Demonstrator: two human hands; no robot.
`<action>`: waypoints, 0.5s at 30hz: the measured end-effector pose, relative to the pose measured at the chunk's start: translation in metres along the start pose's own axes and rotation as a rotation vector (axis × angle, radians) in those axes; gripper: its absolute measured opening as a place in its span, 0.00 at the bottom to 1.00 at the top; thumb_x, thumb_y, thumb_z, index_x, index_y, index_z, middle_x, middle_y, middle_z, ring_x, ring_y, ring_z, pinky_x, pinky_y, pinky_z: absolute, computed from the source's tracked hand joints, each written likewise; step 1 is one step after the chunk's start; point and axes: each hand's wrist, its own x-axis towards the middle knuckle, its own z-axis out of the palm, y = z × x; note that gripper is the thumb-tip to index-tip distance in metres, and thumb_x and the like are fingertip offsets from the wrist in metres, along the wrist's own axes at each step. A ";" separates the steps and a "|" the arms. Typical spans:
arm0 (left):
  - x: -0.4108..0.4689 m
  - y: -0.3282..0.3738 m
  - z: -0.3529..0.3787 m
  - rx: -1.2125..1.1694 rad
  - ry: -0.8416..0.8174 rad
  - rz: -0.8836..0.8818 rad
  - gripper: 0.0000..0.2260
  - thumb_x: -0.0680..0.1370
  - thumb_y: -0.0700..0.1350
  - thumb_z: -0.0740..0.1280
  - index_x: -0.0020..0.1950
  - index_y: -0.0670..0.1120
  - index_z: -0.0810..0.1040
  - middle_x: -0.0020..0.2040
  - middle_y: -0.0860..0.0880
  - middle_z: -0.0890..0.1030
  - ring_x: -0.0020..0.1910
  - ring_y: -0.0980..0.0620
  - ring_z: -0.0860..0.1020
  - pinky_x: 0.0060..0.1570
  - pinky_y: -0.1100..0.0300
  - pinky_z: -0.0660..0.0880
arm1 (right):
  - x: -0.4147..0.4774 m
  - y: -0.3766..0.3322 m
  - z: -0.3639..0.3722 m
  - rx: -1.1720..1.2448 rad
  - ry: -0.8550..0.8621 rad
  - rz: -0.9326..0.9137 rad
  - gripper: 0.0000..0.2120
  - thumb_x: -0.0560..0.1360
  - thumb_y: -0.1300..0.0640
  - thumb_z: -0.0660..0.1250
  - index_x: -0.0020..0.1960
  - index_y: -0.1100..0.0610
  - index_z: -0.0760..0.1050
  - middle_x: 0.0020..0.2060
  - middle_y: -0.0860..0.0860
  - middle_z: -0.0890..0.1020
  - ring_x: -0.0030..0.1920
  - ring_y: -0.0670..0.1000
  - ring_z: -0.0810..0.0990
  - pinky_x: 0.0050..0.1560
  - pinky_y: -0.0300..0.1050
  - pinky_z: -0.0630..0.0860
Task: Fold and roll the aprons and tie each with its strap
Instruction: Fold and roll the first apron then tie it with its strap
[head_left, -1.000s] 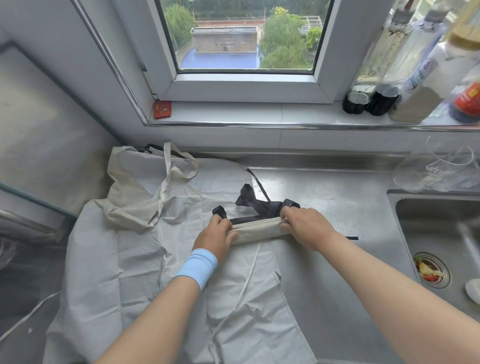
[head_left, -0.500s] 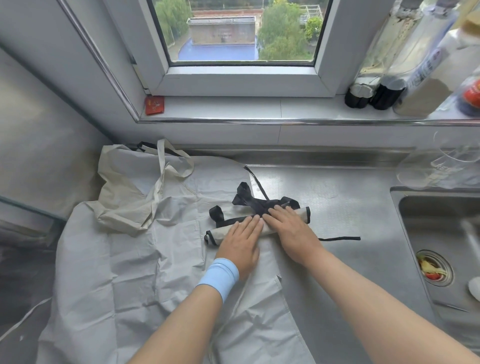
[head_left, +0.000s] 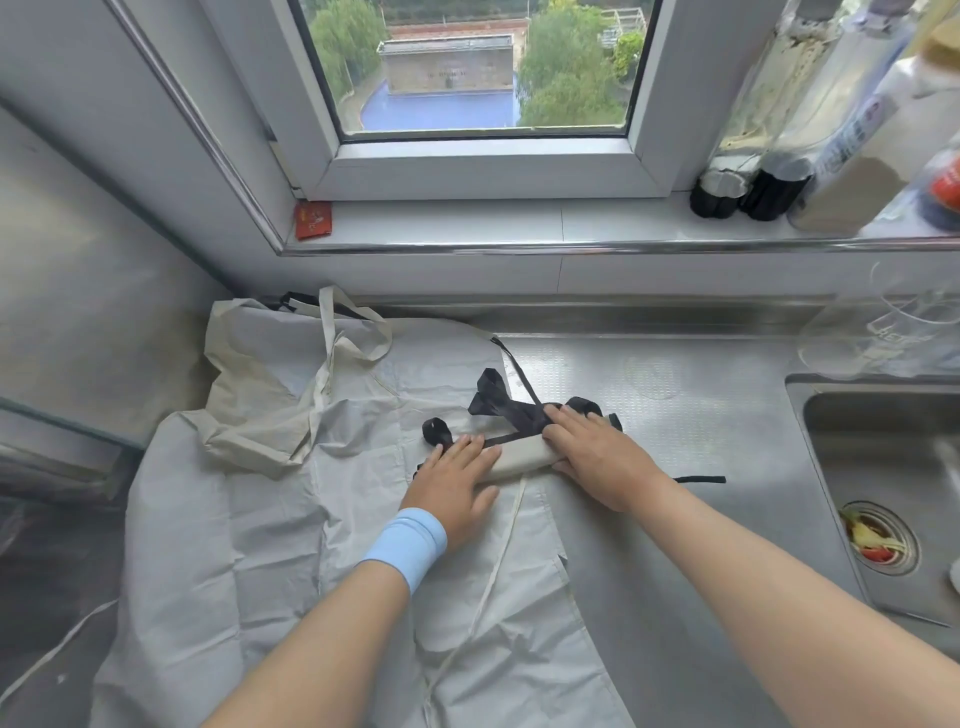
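Two hands press down on one rolled apron (head_left: 519, 458) in a kitchen corner. The roll is pale and short. It lies on the edge of a big pale apron (head_left: 311, 545) that is spread flat over the left part of the steel counter (head_left: 717, 426). The left hand (head_left: 454, 480), with a blue wristband (head_left: 408, 545) behind it, lies flat on the left end of the roll, fingers straight and close together. The right hand (head_left: 597, 457) lies flat on the right end, fingers straight too, and its fingertips touch the black strap (head_left: 498, 408). Both palms face down. The black strap sits in loose loops just behind the roll, and one thin end sticks out on the counter to the right of the right hand. A crumpled cream apron (head_left: 260, 415) with long cream ties sits at the back left, near the wall. The counter is shiny grey metal with tiny bumps. On the right is a steel sink (head_left: 883, 457), and its drain (head_left: 878, 538) has bits of food in it. A clear glass jug (head_left: 893, 332) stands behind the sink. Above the counter is a white window (head_left: 483, 166) that looks out on trees and a building. On the sill (head_left: 519, 221) are a small red packet (head_left: 313, 221) on the left and a row of bottles (head_left: 779, 156) on the right.
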 end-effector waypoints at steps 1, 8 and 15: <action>0.000 0.004 -0.003 0.033 0.038 -0.019 0.25 0.78 0.60 0.53 0.75 0.56 0.62 0.77 0.52 0.60 0.76 0.50 0.53 0.73 0.53 0.51 | 0.002 0.000 -0.002 -0.092 0.058 -0.044 0.11 0.82 0.52 0.59 0.60 0.56 0.72 0.75 0.57 0.64 0.75 0.59 0.63 0.69 0.60 0.64; 0.013 0.030 -0.053 -0.013 -0.040 -0.100 0.16 0.76 0.48 0.62 0.63 0.53 0.73 0.59 0.48 0.74 0.58 0.44 0.72 0.54 0.53 0.70 | 0.015 -0.015 -0.042 -0.318 0.093 -0.059 0.15 0.70 0.62 0.53 0.51 0.55 0.75 0.51 0.53 0.76 0.50 0.57 0.76 0.64 0.56 0.64; -0.016 0.027 -0.118 -0.354 -0.182 -0.147 0.12 0.75 0.43 0.59 0.55 0.56 0.74 0.44 0.51 0.78 0.42 0.47 0.76 0.39 0.60 0.71 | 0.009 -0.047 -0.126 0.006 -0.143 0.038 0.12 0.71 0.41 0.66 0.50 0.45 0.72 0.46 0.44 0.79 0.50 0.51 0.76 0.53 0.47 0.68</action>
